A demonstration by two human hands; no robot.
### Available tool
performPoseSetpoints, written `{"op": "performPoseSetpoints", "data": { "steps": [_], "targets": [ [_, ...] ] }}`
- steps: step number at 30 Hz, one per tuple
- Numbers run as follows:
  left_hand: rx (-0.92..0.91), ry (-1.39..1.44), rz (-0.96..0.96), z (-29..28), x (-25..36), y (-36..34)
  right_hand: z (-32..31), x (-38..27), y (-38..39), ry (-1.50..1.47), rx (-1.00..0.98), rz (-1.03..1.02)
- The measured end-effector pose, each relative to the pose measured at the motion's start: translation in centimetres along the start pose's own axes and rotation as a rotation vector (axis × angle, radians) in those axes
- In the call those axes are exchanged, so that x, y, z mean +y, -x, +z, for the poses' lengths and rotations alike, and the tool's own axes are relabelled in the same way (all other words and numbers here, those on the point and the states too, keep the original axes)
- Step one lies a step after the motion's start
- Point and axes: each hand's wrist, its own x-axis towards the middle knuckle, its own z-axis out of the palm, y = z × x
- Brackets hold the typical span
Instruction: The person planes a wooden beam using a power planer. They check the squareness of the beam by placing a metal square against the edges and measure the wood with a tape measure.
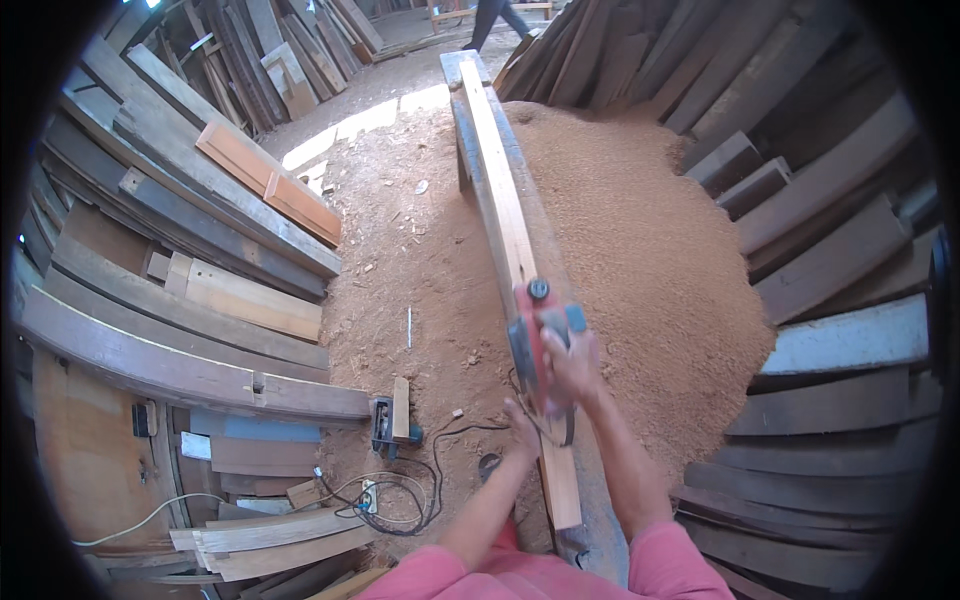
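Note:
A red and grey electric planer (533, 345) sits on top of a long, pale wooden beam (508, 215). My right hand (575, 368) is wrapped around the planer's handle, slightly blurred by motion. Lower down, at the beam's left side, my left hand (522, 430) is closed on the black power cord (455, 433), which runs into it from the floor on the left. The beam lies lengthwise on a narrow, worn wooden bench (540, 225) that stretches away from me. Its near end (563, 500) lies between my forearms.
Sawdust (650, 270) is heaped along the bench's right side. On the floor to the left lie a circular saw (395, 425) and coiled cords (405, 510). Stacked boards (200, 240) line the left, and more planks (830, 410) the right. A person's legs (495, 22) show far back.

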Motion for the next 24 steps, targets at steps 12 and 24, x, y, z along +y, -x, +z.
{"op": "performPoseSetpoints", "data": {
  "steps": [12, 24],
  "targets": [
    [-0.090, 0.054, -0.691, -18.4, -3.5, 13.8, -3.1, 12.4, 35.2, 0.000, -0.008, 0.156],
    [0.037, 0.099, -0.480, -21.3, -2.1, 6.6, 0.2, 4.2, 8.1, 0.028, -0.021, 0.025]
  ]
}}
